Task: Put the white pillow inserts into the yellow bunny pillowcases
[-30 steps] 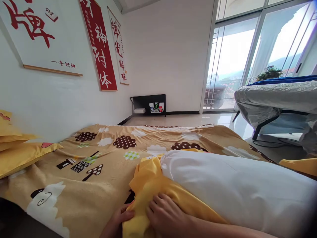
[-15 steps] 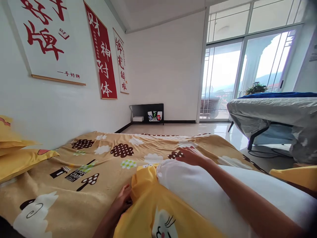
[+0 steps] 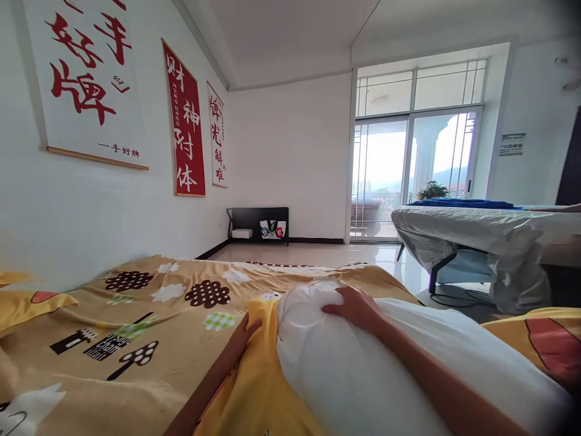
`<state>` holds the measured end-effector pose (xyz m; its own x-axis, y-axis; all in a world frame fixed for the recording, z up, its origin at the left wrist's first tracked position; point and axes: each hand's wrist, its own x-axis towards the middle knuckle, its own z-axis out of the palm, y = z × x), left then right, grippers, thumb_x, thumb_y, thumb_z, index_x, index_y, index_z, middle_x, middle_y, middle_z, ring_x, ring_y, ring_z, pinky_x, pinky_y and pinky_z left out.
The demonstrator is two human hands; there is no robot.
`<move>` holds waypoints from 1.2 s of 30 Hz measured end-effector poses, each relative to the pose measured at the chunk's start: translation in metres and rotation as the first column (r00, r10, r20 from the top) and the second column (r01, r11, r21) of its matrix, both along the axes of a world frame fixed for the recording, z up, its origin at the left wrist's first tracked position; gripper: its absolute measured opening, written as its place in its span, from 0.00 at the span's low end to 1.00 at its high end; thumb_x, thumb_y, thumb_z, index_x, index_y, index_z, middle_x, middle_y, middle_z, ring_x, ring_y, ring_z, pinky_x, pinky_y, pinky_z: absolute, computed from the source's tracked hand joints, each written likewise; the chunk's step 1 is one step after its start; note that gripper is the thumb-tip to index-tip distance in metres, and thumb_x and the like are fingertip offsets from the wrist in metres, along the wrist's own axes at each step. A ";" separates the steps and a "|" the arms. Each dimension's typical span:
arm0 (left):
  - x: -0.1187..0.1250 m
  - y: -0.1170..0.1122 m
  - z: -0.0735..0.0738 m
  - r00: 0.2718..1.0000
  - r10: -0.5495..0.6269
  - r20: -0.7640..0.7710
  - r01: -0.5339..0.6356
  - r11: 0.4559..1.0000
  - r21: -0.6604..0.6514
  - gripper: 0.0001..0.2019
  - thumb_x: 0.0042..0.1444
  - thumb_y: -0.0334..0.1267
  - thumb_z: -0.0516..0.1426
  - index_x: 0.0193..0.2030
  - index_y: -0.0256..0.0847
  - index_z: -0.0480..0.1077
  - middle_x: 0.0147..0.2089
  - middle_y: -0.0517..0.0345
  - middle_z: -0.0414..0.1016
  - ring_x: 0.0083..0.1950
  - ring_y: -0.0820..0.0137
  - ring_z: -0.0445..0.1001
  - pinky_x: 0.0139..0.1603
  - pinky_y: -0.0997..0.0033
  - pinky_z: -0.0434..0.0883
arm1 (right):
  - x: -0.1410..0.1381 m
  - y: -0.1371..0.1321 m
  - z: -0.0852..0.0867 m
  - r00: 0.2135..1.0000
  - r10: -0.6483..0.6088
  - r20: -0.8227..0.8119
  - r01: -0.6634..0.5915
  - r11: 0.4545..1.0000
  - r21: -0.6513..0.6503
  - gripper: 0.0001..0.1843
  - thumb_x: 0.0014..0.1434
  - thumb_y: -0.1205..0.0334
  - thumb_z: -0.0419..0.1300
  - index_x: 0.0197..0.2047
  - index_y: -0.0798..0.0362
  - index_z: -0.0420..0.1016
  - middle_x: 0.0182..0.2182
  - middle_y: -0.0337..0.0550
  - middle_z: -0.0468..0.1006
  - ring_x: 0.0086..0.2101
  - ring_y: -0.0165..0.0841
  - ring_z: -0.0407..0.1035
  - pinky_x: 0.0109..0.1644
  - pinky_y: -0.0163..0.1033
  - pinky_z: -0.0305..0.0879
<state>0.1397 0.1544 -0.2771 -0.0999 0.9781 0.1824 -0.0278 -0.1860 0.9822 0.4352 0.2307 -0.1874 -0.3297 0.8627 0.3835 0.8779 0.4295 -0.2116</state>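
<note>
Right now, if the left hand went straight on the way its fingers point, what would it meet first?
The left hand would first meet the yellow cover, which its fingers seem to touch; past that, probably the white pillow, though depth is unclear.

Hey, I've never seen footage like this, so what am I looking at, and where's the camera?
There's no machine here, just a person's bare hands, seen from a camera worn on the head, looking forward and down. A tan patterned blanket covers the surface. On it lies a white pillow, with yellow cloth against its left side. The left hand is on the cloth; the right hand is on top of the pillow. How firmly either grips is hard to tell.
</note>
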 end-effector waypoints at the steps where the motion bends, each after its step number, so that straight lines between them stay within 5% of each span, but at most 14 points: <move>1: 0.003 0.003 0.014 1.000 -0.002 0.019 0.001 1.000 0.026 0.32 0.48 0.55 0.61 0.58 0.44 0.66 0.59 0.48 0.71 0.58 0.52 0.70 0.56 0.52 0.69 | 0.006 -0.011 0.018 0.999 -0.036 0.001 0.036 0.993 0.108 0.20 0.50 0.41 0.62 0.35 0.48 0.79 0.34 0.44 0.80 0.36 0.40 0.72 0.36 0.38 0.58; 4: 0.007 0.007 0.062 0.996 -0.019 0.082 0.006 0.988 0.151 0.37 0.47 0.54 0.62 0.63 0.48 0.60 0.60 0.51 0.70 0.56 0.53 0.72 0.51 0.58 0.72 | 0.021 -0.044 0.066 0.996 -0.081 0.023 0.057 0.855 0.516 0.21 0.54 0.40 0.59 0.28 0.51 0.76 0.25 0.43 0.77 0.29 0.36 0.69 0.33 0.38 0.55; 6: 0.005 0.007 0.088 0.996 -0.042 0.082 0.018 0.962 0.271 0.38 0.47 0.52 0.62 0.65 0.49 0.57 0.60 0.52 0.70 0.54 0.55 0.73 0.49 0.60 0.73 | 0.027 -0.063 0.085 0.998 -0.004 0.061 -0.045 0.631 0.774 0.20 0.58 0.45 0.57 0.27 0.52 0.74 0.21 0.41 0.74 0.25 0.33 0.66 0.32 0.38 0.53; 8: 0.000 0.007 0.102 0.999 0.020 0.033 -0.031 0.921 0.389 0.37 0.49 0.50 0.61 0.65 0.50 0.56 0.60 0.52 0.69 0.55 0.57 0.72 0.52 0.61 0.71 | 0.028 -0.078 0.088 0.988 0.073 0.139 -0.157 0.386 0.909 0.16 0.61 0.52 0.56 0.29 0.54 0.75 0.20 0.40 0.73 0.24 0.31 0.65 0.33 0.38 0.53; 10: -0.004 0.006 0.102 0.970 0.237 -0.051 -0.184 0.856 0.482 0.34 0.51 0.47 0.59 0.65 0.48 0.55 0.61 0.50 0.66 0.59 0.57 0.68 0.56 0.57 0.68 | 0.026 -0.086 0.073 0.975 0.079 0.208 -0.222 0.269 0.937 0.13 0.62 0.56 0.55 0.34 0.55 0.75 0.20 0.40 0.73 0.25 0.32 0.65 0.34 0.39 0.54; 13: -0.001 -0.001 0.084 0.736 0.654 -0.174 -0.401 0.629 0.666 0.26 0.54 0.41 0.55 0.61 0.42 0.59 0.60 0.46 0.64 0.60 0.56 0.64 0.60 0.50 0.61 | 0.020 -0.086 0.027 0.961 0.071 0.266 -0.274 0.345 0.898 0.16 0.65 0.56 0.50 0.38 0.57 0.75 0.24 0.45 0.75 0.27 0.35 0.66 0.36 0.41 0.57; 15: 0.010 -0.008 0.070 0.579 0.774 -0.255 -0.335 0.511 0.792 0.18 0.55 0.37 0.53 0.53 0.41 0.64 0.53 0.47 0.69 0.56 0.57 0.66 0.59 0.51 0.62 | 0.017 -0.083 -0.006 0.949 0.100 0.299 -0.313 0.405 0.859 0.20 0.67 0.55 0.45 0.39 0.57 0.75 0.27 0.47 0.76 0.28 0.36 0.67 0.38 0.43 0.59; 16: 0.016 -0.011 0.064 0.535 0.782 -0.320 -0.253 0.510 0.822 0.14 0.56 0.36 0.52 0.49 0.41 0.66 0.48 0.48 0.71 0.52 0.59 0.69 0.56 0.54 0.65 | 0.016 -0.081 -0.019 0.942 0.118 0.313 -0.333 0.421 0.844 0.21 0.67 0.54 0.44 0.40 0.57 0.75 0.28 0.47 0.76 0.29 0.36 0.67 0.38 0.43 0.59; 19: 0.034 -0.014 0.057 0.430 0.713 -0.553 -0.063 0.635 0.770 0.10 0.58 0.35 0.50 0.44 0.41 0.68 0.42 0.51 0.73 0.46 0.61 0.71 0.49 0.59 0.69 | 0.015 -0.082 -0.038 0.942 0.141 0.304 -0.334 0.462 0.821 0.22 0.66 0.51 0.45 0.43 0.57 0.74 0.30 0.48 0.77 0.31 0.38 0.69 0.40 0.44 0.60; 22: 0.038 -0.007 0.059 0.309 0.679 -0.666 -0.168 0.728 0.664 0.11 0.57 0.36 0.51 0.45 0.39 0.69 0.46 0.47 0.72 0.51 0.57 0.69 0.52 0.55 0.67 | 0.018 -0.087 -0.035 0.944 0.134 0.301 -0.327 0.488 0.809 0.23 0.65 0.49 0.48 0.50 0.59 0.72 0.31 0.48 0.77 0.32 0.39 0.69 0.41 0.44 0.60; 24: 0.033 -0.001 0.061 0.324 0.580 -0.748 -0.238 0.815 0.528 0.12 0.57 0.40 0.52 0.44 0.38 0.69 0.46 0.46 0.72 0.50 0.56 0.70 0.51 0.55 0.67 | 0.021 -0.088 -0.030 0.928 0.138 0.346 -0.368 0.484 0.794 0.26 0.65 0.49 0.49 0.56 0.59 0.68 0.29 0.45 0.76 0.30 0.38 0.68 0.40 0.44 0.59; 27: 0.025 0.002 0.061 0.427 0.390 -0.816 -0.166 0.921 0.354 0.13 0.56 0.44 0.52 0.41 0.38 0.70 0.44 0.48 0.73 0.47 0.59 0.71 0.48 0.59 0.69 | 0.023 -0.089 -0.024 0.914 0.133 0.383 -0.395 0.502 0.769 0.30 0.62 0.45 0.52 0.61 0.56 0.64 0.29 0.43 0.76 0.30 0.38 0.68 0.39 0.44 0.59; 31: 0.027 -0.001 0.058 0.434 0.392 -0.811 -0.057 0.910 0.410 0.14 0.55 0.37 0.51 0.46 0.40 0.70 0.47 0.48 0.71 0.50 0.60 0.69 0.51 0.61 0.67 | 0.010 -0.092 -0.018 0.947 0.088 0.308 -0.305 0.545 0.781 0.33 0.59 0.40 0.55 0.60 0.53 0.66 0.36 0.48 0.77 0.35 0.42 0.69 0.42 0.48 0.59; 36: 0.038 -0.004 0.056 0.248 0.452 -0.857 -0.016 0.886 0.462 0.19 0.53 0.29 0.50 0.52 0.41 0.68 0.51 0.47 0.70 0.53 0.59 0.67 0.52 0.59 0.66 | -0.032 -0.095 -0.015 0.917 0.137 0.376 -0.386 0.548 0.742 0.31 0.62 0.50 0.55 0.66 0.47 0.57 0.59 0.52 0.67 0.55 0.49 0.62 0.56 0.53 0.53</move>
<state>0.1775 0.1499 -0.2209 0.1358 0.8036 0.5794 0.9476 -0.2760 0.1607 0.4035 0.1357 -0.2021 -0.6753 0.1118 0.7291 0.6611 0.5301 0.5310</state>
